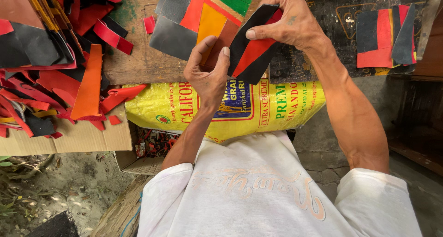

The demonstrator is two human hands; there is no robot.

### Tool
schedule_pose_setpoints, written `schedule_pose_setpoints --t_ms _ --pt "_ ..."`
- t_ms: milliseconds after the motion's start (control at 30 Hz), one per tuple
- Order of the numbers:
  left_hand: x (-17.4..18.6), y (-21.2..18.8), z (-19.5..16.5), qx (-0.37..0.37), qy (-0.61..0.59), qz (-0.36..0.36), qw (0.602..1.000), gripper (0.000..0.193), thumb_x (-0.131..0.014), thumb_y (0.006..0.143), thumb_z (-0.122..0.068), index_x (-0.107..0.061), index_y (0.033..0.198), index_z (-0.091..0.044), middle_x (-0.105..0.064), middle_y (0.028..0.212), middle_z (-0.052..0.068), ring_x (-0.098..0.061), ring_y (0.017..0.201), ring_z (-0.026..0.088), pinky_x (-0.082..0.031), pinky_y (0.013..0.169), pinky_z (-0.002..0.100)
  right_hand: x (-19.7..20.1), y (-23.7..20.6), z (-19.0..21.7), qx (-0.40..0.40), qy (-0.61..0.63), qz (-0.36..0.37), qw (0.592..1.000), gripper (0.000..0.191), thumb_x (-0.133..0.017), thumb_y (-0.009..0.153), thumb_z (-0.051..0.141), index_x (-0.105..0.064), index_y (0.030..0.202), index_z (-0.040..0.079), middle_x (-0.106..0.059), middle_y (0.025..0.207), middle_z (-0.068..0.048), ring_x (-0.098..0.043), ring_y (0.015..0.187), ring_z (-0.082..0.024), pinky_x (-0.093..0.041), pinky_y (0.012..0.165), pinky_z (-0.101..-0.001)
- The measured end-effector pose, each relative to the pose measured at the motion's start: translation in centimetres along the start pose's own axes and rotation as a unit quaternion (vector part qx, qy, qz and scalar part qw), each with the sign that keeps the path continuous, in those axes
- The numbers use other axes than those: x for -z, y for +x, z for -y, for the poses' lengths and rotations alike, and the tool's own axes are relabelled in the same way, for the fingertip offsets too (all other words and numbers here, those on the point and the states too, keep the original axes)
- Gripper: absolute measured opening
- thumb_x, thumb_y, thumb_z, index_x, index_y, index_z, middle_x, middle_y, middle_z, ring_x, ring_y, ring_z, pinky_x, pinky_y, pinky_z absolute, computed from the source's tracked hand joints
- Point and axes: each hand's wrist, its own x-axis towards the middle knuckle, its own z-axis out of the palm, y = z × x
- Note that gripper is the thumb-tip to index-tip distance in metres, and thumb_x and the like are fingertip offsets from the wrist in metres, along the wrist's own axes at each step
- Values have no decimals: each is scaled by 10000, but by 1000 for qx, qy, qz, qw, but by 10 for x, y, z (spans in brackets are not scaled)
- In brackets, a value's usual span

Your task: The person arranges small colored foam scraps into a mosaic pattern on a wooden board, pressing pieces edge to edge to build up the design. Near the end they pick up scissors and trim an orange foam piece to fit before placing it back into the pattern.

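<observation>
Gripping a black-and-red patchwork piece [253, 50] between thumb and curled fingers, the right hand [286, 22] held it tilted just above the near edge of the wooden worktop [138, 57]. The left hand [208, 68] met the same piece at its lower left corner, with the thumb tip pressed against the black strip and the other fingers folded behind a brown and orange scrap [217, 32]; whether those fingers were pinching that scrap could not be told. Just beyond the hands lay a joined sheet of grey, red, orange and green patches [184, 20], flat on the worktop. At the worktop's far right sat a smaller stack of black and red strips [385, 36] on a dark printed mat [332, 15]. A loose heap of red, black and orange offcuts [50, 57] filled the left side, spilling over a cardboard sheet [69, 138]. A yellow printed sack [221, 108] hung below the worktop's near edge, against the person's white shirt [258, 191].
</observation>
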Motion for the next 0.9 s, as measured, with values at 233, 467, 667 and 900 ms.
schedule_pose_setpoints --t_ms 233,467,667,900 --pt "2 1 5 30 -41 -4 999 381 -797 909 -32 -663 1257 45 -723 1180 111 -696 1036 126 -590 901 268 -1 -3 5 -6 19 0 1000 230 -940 858 130 -752 943 30 -710 847 1 -641 755 -54 -526 677 -216" --pt "4 5 8 43 -81 -6 996 418 -804 899 -22 -650 1275 75 -709 1204 135 -687 1062 143 -571 953 284 -3 -4 11 39 29 4 999 227 -931 896 87 -780 1048 10 -755 940 -38 -683 845 -75 -567 777 -228" --pt "4 7 8 36 -52 -8 998 418 -806 900 -33 -656 1275 72 -714 1198 131 -690 1057 140 -574 953 279 0 -5 18 77 -2 14 997 199 -920 909 70 -783 1038 4 -766 933 -51 -705 841 -82 -574 811 -236" --pt "3 3 2 6 -20 -9 1000 382 -802 916 -44 -670 1261 49 -728 1159 95 -694 999 106 -591 863 249 0 -1 17 43 -74 -20 996 246 -946 884 166 -777 1003 31 -734 884 -25 -667 797 -81 -548 741 -237"
